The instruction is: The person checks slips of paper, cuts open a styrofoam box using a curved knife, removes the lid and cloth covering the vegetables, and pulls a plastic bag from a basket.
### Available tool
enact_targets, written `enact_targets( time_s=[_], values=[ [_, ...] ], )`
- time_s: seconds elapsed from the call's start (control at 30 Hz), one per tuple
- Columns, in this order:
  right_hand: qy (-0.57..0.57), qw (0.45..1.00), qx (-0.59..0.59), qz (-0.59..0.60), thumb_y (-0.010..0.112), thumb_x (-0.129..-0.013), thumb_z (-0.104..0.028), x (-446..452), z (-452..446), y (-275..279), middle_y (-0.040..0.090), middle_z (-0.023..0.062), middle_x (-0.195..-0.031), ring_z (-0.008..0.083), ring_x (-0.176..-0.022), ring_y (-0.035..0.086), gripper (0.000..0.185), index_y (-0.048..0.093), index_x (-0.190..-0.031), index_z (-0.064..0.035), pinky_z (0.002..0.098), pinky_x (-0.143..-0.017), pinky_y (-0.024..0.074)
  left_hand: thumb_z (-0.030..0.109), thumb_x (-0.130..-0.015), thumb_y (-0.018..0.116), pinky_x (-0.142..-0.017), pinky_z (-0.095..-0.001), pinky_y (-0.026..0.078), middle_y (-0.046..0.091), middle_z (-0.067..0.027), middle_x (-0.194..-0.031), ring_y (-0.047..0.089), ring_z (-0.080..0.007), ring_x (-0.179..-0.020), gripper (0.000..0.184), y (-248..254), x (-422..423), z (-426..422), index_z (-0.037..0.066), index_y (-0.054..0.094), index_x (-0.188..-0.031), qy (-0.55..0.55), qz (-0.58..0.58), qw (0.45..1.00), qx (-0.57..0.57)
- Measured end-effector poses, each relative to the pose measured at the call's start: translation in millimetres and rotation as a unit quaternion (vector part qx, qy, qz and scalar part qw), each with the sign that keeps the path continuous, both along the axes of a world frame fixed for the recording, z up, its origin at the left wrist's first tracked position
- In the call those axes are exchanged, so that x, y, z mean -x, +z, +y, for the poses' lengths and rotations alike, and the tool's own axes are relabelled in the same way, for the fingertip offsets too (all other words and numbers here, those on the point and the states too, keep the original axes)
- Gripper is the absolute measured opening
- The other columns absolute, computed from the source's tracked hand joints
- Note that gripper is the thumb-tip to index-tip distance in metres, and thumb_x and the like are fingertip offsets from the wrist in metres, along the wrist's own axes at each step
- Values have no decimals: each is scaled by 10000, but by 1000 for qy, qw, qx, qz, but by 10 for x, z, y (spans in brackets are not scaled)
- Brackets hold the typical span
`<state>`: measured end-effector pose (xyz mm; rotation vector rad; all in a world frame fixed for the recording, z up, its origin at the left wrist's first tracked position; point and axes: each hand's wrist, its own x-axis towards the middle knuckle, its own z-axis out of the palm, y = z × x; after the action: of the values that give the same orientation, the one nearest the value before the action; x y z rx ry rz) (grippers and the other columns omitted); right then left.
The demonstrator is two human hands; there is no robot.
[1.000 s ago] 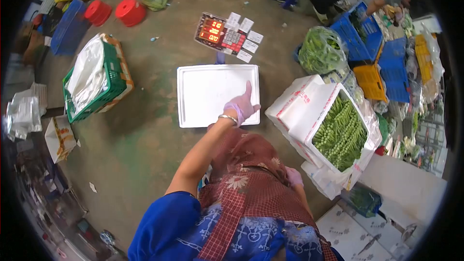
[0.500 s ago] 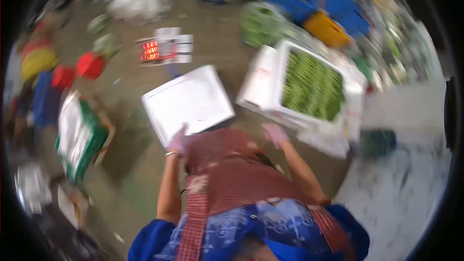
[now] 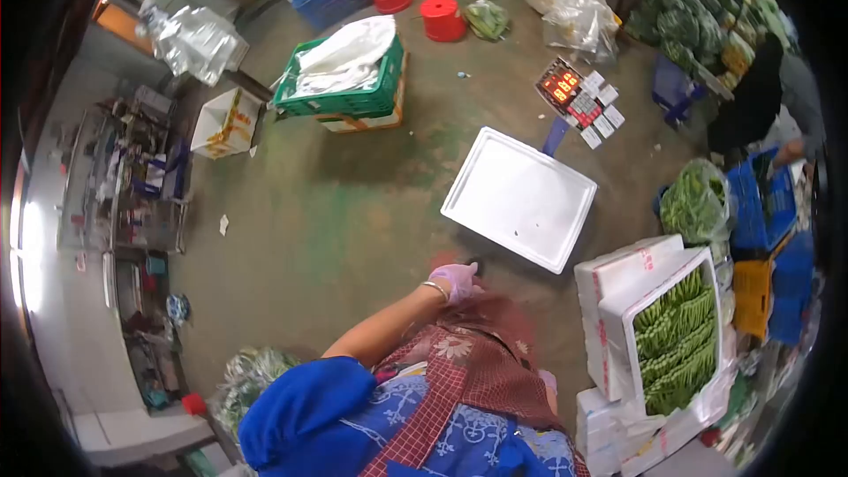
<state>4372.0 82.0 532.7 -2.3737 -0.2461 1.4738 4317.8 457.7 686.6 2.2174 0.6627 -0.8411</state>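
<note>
My left hand (image 3: 458,283), in a thin pink glove with a bangle at the wrist, hangs in front of my red checked apron (image 3: 477,362). Its fingers are loosely apart and I see nothing in them. The white foam lid or tray (image 3: 521,199) lies ahead of it on the platform scale, with a gap between hand and foam. Only a pink sliver of my right hand (image 3: 549,382) shows past the apron's right edge; its fingers are hidden. Nearest to that side is a white foam box (image 3: 627,336) filled with rows of green vegetables (image 3: 676,344).
The scale's lit display (image 3: 561,86) stands beyond the foam piece. A green crate (image 3: 344,88) holding white material is ahead left, near red stools (image 3: 442,18). Blue crates (image 3: 764,199) and bagged greens (image 3: 693,203) line the right. Another person stands at far right.
My view has swung left, so the foam pieces and scale now appear farther right. My left hand has come away from the foam lid's edge. My right hand has become mostly hidden.
</note>
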Motion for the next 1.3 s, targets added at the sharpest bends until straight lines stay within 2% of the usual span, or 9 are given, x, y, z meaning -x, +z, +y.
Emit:
enact_targets(
  time_s=[0.2,0.5,0.6,0.7,0.77,0.87,0.93,1.1,1.3],
  values=[
    [-453,867,-14,206,559,-786,-274,-630,77,-663,489,77,-555,164,-382,430,211,523,-775,-67,284,-313,296,350,-794,516,-815,-398,432,547,-205,-1052,531,-344,-967,583,-16,415,350,10,343,-1235,46,-33,998,-16],
    [-299,947,-52,109,550,-799,-225,-952,2327,-657,500,61,-531,156,-367,439,175,513,-743,-63,297,-301,281,356,-778,506,-818,-415,421,524,-201,-1100,529,-362,-952,572,-159,1950,1840,110,336,-1266,209,-39,976,-45],
    [-228,963,-52,134,549,-801,-189,-520,3413,-647,519,86,-597,153,-329,404,168,530,-782,-23,301,-296,323,343,-763,475,-882,-389,388,504,-232,-1111,494,-366,-1009,523,211,2629,2460,6,427,-1160,291,-33,955,-37],
    [161,984,-70,9,537,-766,-144,-21,4637,-327,584,109,-699,234,-500,521,152,556,-857,-23,331,-441,424,379,-746,496,-903,-377,376,486,-231,-1141,473,-362,-1046,586,78,3250,3026,-2,413,-1183,382,-43,921,-56],
    [598,777,-54,-189,515,-728,-117,245,5418,-197,605,127,-889,293,-819,561,254,564,-971,-66,344,-678,463,389,-742,504,-914,-367,370,478,-225,-1158,461,-355,-1067,617,-104,3564,3308,4,394,-1212,423,-45,902,-70],
    [593,732,-226,-249,543,-744,-168,463,6284,-305,595,146,-875,254,-735,565,318,551,-1046,-72,311,-641,466,388,-760,509,-886,-344,392,509,-201,-1127,494,-319,-1036,626,-282,3729,3688,10,374,-1241,443,-66,891,-69],
    [248,958,-134,49,570,-760,-252,519,6881,-781,596,108,-793,195,-671,550,332,564,-1010,-34,285,-590,452,326,-790,520,-819,-317,432,551,-169,-1077,549,-264,-947,569,-419,3716,3896,23,374,-1250,513,-92,853,17],
    [178,971,-159,26,564,-768,-352,679,8565,-373,593,97,-722,190,-669,552,343,608,-909,-42,299,-584,439,213,-835,532,-586,-228,458,592,-35,-750,547,-88,-576,451,-581,3525,4750,33,415,-1232,666,-222,631,331],
    [244,928,-261,-105,558,-759,-381,569,11215,-206,592,161,-858,308,-817,559,381,611,-869,-21,350,-743,426,210,-858,494,-609,-232,464,586,-62,-812,545,-109,-597,391,-779,3232,6502,35,448,-1205,751,-162,584,263]
  ],
)
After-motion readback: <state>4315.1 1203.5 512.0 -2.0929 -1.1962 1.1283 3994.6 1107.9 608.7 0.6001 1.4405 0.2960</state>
